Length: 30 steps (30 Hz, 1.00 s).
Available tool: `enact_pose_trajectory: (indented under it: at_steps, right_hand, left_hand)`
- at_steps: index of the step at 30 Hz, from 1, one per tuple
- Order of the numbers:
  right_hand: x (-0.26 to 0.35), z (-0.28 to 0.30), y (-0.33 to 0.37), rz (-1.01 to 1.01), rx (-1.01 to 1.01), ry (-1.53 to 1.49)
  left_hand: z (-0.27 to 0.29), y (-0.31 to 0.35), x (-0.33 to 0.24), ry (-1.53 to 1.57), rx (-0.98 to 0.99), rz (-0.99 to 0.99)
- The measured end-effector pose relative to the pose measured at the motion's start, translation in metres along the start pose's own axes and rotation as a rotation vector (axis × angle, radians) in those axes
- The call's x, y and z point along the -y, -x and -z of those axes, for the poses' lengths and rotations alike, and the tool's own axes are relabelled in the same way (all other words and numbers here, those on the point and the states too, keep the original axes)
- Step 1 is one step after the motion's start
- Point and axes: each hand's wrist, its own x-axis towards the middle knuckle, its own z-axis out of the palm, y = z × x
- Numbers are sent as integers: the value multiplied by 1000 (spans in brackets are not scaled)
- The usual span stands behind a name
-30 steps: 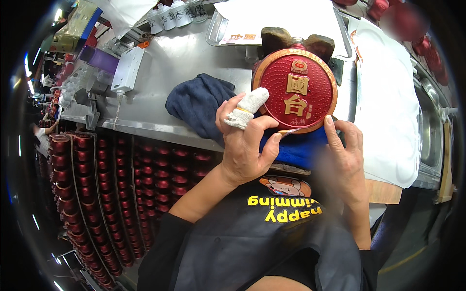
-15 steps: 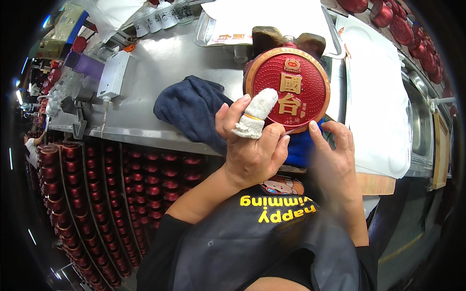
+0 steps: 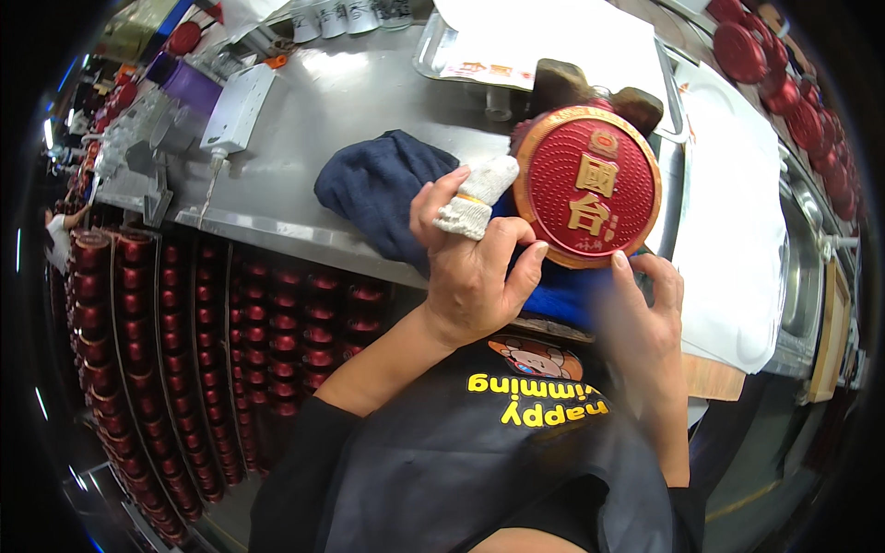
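A round red bottle [image 3: 572, 198] with raised gold characters and an orange-gold rim leans face up between two dark brown padded blocks [image 3: 560, 85]. My left hand [image 3: 475, 281] is at its lower left edge, thumb and forefinger close together; anything between them is too small to make out. A white knitted cover [image 3: 475, 198] with a yellow band wraps one of its fingers, which points beside the bottle. My right hand [image 3: 653, 309], partly smeared, has its thumb on the bottle's lower rim and its fingers bent beside it. Blue cloth [image 3: 564, 297] lies below the bottle.
A dark blue cloth [image 3: 387, 189] lies on the steel bench [image 3: 336, 97]. To its left is a white box [image 3: 241, 111] with a cord. White sheets [image 3: 733, 221] cover the right side. Many red bottles stand racked below left [image 3: 171, 369] and at the right [image 3: 784, 97].
The view has shifted, so bottle and bench appear farther right. My left hand's covered finger has moved off the bottle's face to its left side. The right thumb stays at the lower rim.
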Motion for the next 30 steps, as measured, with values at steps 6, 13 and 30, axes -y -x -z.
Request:
enact_pose_trajectory:
  at_steps: [6, 13, 30]
  right_hand:
    - [4, 0, -2, 15, 0, -7]
    - [4, -1, -1, 23, 0, 13]
    - [-2, -4, 0, 92, 13, 117]
  left_hand:
    - [-3, -1, 2, 151, -30, 102]
    - [-8, 2, 12, 289, -62, 161]
    - [-28, 17, 17, 608, -2, 382]
